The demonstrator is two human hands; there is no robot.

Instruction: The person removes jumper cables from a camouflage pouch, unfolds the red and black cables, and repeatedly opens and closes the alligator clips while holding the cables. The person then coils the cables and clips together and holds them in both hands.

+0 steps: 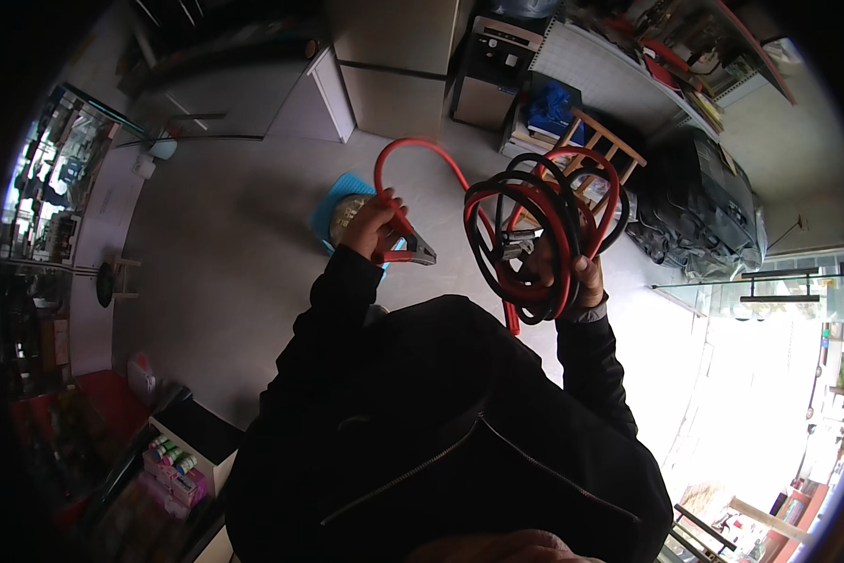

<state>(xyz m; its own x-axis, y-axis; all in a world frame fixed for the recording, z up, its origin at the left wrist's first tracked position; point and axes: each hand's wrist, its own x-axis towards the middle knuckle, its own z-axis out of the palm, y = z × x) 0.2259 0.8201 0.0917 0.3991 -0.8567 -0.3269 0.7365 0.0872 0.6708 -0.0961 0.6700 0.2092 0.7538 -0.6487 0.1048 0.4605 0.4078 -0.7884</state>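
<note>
My left hand holds a red-handled jumper cable clamp, its metal jaws pointing right. From that clamp a red cable arches up and over to a bundle of coiled red and black jumper cables. My right hand is closed around the lower right of this bundle. Another metal clamp shows among the coils, and a red handle hangs below them. Parts of my right fingers are hidden behind the loops.
Beyond my left hand, a blue stool on the floor bears a roundish object. A wooden rack stands behind the coils, near a water dispenser. Black covered bags lie at right, by a glass door. Glass display shelves line the left.
</note>
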